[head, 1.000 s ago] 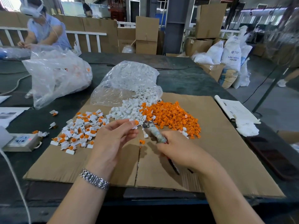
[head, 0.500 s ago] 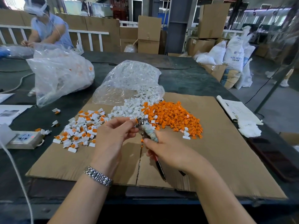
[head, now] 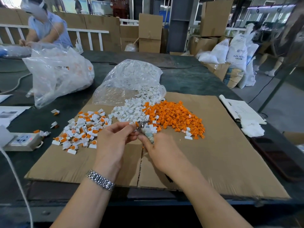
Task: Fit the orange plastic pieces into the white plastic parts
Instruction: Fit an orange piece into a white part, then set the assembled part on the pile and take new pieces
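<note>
Both hands moved up together: left hand (head: 113,142) pinches a small orange-and-white plastic piece (head: 136,125), right hand (head: 162,151) grips a tape-wrapped metal tool (head: 147,133); clear plastic bag (head: 130,79) spills small white plastic parts (head: 130,111).

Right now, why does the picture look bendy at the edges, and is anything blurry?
In the head view, the wide lens bows the cardboard sheet edges and leans the far boxes; the small tool in the right hand and the piece pinched by the left hand look smeared; daylight leaves shiny glare on the clear bag.
</note>
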`<action>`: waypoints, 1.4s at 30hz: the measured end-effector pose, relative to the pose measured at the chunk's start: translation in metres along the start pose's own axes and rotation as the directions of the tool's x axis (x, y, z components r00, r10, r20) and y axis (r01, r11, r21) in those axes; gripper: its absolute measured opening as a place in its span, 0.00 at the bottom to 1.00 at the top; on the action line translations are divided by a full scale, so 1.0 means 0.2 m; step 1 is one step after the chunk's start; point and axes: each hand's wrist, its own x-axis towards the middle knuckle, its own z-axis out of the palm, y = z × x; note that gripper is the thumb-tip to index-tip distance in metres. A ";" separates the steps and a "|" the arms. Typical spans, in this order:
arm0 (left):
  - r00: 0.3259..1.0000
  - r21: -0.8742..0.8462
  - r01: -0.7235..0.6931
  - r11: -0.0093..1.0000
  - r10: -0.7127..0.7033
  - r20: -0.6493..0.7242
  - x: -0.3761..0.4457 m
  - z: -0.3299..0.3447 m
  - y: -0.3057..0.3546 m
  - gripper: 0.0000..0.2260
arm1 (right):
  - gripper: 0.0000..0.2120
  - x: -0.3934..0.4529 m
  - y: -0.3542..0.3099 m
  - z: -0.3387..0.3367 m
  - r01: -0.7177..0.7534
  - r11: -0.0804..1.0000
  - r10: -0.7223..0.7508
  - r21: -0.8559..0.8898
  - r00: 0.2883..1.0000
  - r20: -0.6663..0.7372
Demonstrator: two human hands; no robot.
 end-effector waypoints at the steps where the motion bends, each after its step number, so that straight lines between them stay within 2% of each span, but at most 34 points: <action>1: 1.000 -0.015 0.012 1.000 -0.012 0.000 0.00 0.00 0.00 0.10 | 0.20 0.00 0.00 0.00 0.000 1.000 0.000 -0.002 1.000 -0.004; 4: 0.998 -0.072 0.049 0.996 -0.046 0.040 -0.01 0.00 0.01 0.07 | 0.20 0.00 0.01 -0.02 0.009 1.000 -0.009 -0.008 1.000 0.013; 7: 0.997 -0.097 0.049 0.994 -0.042 0.069 0.00 0.00 0.03 0.07 | 0.23 0.00 0.02 -0.08 -0.015 0.990 -0.005 0.141 0.991 0.137; 8: 0.996 -0.093 0.042 0.995 -0.035 0.077 0.00 -0.01 0.03 0.07 | 0.24 0.00 0.04 -0.10 -0.043 0.989 0.020 0.141 0.987 0.160; 11: 0.992 -0.083 0.047 0.995 -0.037 0.117 -0.01 -0.02 0.06 0.03 | 0.22 0.04 0.12 -0.14 -0.098 0.988 0.109 -0.121 0.991 0.080; 15: 0.983 -0.033 0.043 0.999 -0.036 0.177 -0.02 -0.05 0.08 0.08 | 0.28 0.04 0.24 -0.13 -0.209 0.830 0.217 -0.516 0.975 -0.046; 17: 0.981 -0.008 0.041 0.999 -0.039 0.192 -0.03 -0.05 0.07 0.09 | 0.30 0.02 0.27 -0.10 -0.223 0.758 0.220 -0.613 0.972 -0.080; 18: 0.980 0.000 0.044 0.999 -0.043 0.192 -0.03 -0.04 0.07 0.09 | 0.30 0.02 0.28 -0.09 -0.218 0.758 0.200 -0.615 0.975 -0.100; 20: 0.982 0.020 0.052 0.998 -0.055 0.182 -0.03 -0.03 0.06 0.07 | 0.28 0.02 0.25 -0.10 -0.116 0.868 0.064 -0.483 0.990 -0.122; 22: 0.981 0.051 0.057 0.997 -0.065 0.182 -0.03 -0.02 0.05 0.02 | 0.23 0.03 0.18 -0.13 0.107 0.992 -0.117 -0.074 0.982 -0.149; 23: 0.980 0.068 0.054 0.996 -0.066 0.189 -0.03 -0.02 0.05 0.02 | 0.20 0.03 0.14 -0.14 0.198 0.968 -0.174 0.153 0.972 -0.156; 24: 0.978 0.082 0.054 0.995 -0.070 0.196 -0.03 -0.02 0.05 0.03 | 0.18 0.03 0.11 -0.15 0.266 0.919 -0.229 0.290 0.961 -0.157; 25: 0.976 0.092 0.055 0.994 -0.073 0.203 -0.02 -0.01 0.05 0.04 | 0.15 0.04 0.08 -0.15 0.312 0.890 -0.272 0.331 0.948 -0.164; 29: 0.971 0.122 0.055 0.991 -0.082 0.226 -0.02 -0.03 0.07 0.06 | 0.09 0.03 0.05 -0.13 0.376 0.865 -0.319 0.333 0.923 -0.215; 38: 0.977 0.124 -0.032 0.992 0.005 0.214 -0.05 -0.02 0.08 0.07 | 0.09 0.02 0.06 -0.12 0.457 0.841 -0.363 0.290 0.874 -0.323; 42: 0.978 0.133 -0.049 0.990 0.021 0.205 -0.07 0.00 0.07 0.04 | 0.09 0.02 0.08 -0.12 0.459 0.835 -0.353 0.303 0.870 -0.345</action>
